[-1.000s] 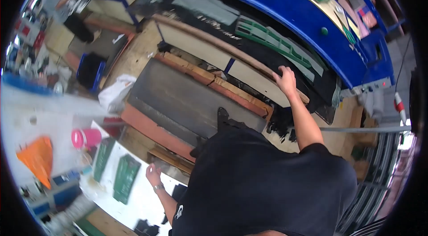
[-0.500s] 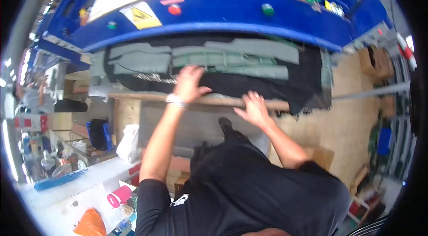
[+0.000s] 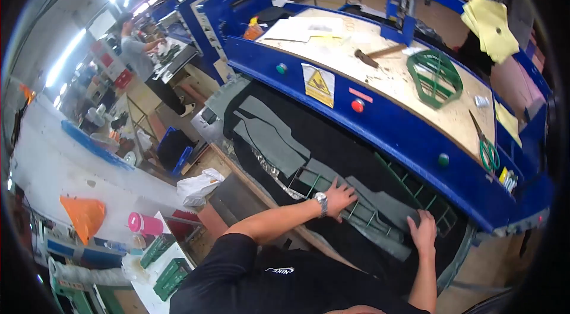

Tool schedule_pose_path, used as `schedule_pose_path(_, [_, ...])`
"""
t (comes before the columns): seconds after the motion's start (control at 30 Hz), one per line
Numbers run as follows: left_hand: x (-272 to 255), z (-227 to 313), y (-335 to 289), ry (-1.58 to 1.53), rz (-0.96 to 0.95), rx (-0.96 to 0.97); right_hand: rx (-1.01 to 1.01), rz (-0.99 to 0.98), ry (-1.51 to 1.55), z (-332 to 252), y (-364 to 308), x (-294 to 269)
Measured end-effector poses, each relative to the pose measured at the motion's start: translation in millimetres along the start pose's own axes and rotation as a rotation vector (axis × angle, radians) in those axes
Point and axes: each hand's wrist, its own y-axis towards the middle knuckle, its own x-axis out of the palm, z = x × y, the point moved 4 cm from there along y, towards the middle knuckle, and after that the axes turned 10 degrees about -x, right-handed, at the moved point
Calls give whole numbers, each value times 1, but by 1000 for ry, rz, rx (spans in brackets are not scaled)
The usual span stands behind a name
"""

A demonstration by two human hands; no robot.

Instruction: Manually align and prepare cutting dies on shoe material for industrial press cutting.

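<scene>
L hand (image 3: 341, 198) now spreads on grn frame (image 3: 373, 219), R hand (image 3: 423, 231) half-open nr gry pc (image 3: 389, 210), hands apart, pcs w/in reach.

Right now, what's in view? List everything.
Black material: one, black, centre
Grey pieces: several, grey, on material
Slatted frames: two, green, among pieces
Beam: one, blue, beyond material
Hammer: one, brown-handled, tabletop beyond
Deep frame: one, green, right of hammer
Scissors: one, green-handled, farther right
Yellow sheets: several, yellow, top
Bags: two, white and orange, left
Cup: one, pink, left
Crate: one, blue, left
Co-worker: one, grey top, upper left
Left hand: one, bare, on slatted frame
Right hand: one, bare, by grey pieces
</scene>
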Motion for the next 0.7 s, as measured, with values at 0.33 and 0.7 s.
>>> schedule_pose_path(0.33, [-77, -68, -174, -458, 394, -224, -149, -34, -283, 49, 20, 36])
schedule_pose_path(0.7, [-43, -122, -323, -1510, 896, -768, -303, -173, -99, -6, 49, 56])
